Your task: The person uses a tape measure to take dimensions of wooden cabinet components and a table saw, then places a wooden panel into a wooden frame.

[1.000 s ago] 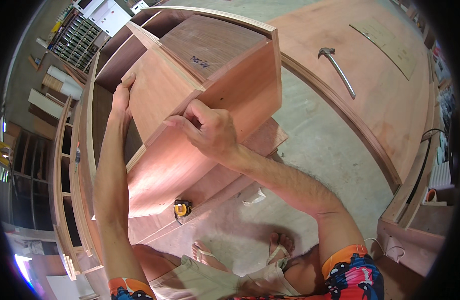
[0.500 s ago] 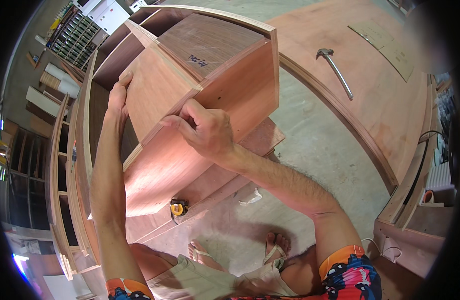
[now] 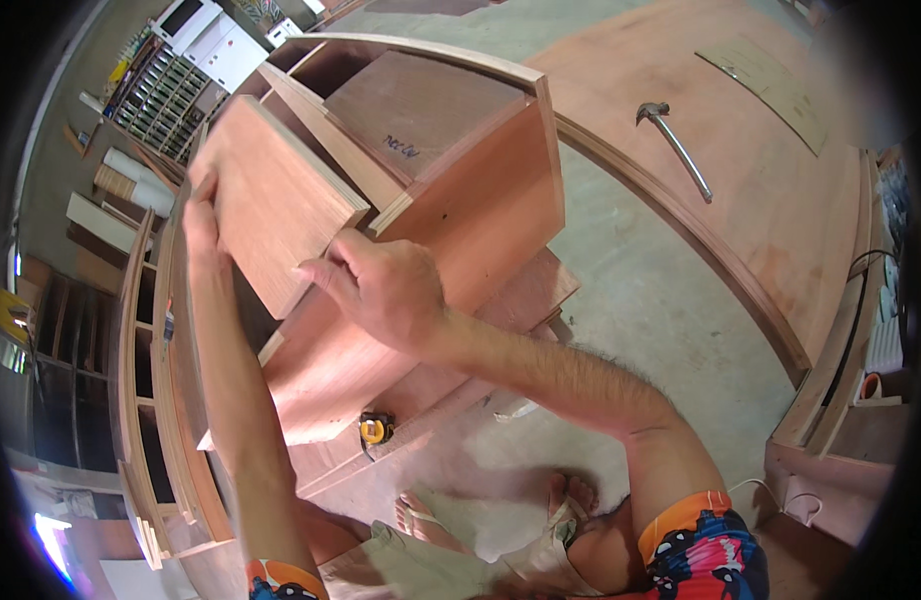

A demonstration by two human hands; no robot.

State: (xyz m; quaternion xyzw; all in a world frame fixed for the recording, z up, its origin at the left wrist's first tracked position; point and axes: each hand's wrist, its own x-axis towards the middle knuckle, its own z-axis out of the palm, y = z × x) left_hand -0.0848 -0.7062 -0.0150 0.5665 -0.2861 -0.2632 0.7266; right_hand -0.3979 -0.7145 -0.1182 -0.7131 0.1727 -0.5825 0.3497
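A rectangular light plywood panel (image 3: 271, 195) is held between my two hands, tilted and raised above the open wooden cabinet frame (image 3: 481, 220). My left hand (image 3: 205, 215) grips its left edge, with part of the fingers hidden. At the near right edge, my right hand (image 3: 386, 285) is closed on the panel, thumb along the edge and fingers curled. Beside the panel, a darker board (image 3: 421, 110) with a handwritten mark sits in the far compartment. The frame's side board runs below my right hand.
A claw hammer (image 3: 676, 150) lies on a large plywood sheet (image 3: 631, 90) to the right, near a thin tan strip (image 3: 766, 90). A yellow-black tape measure (image 3: 377, 429) rests on boards below the cabinet. More shelving frames (image 3: 146, 400) stand at the left.
The plywood panel has lifted off the cabinet frame and shifted left, opening a gap beside the frame's divider. Both hands moved with it, still gripping its edges.
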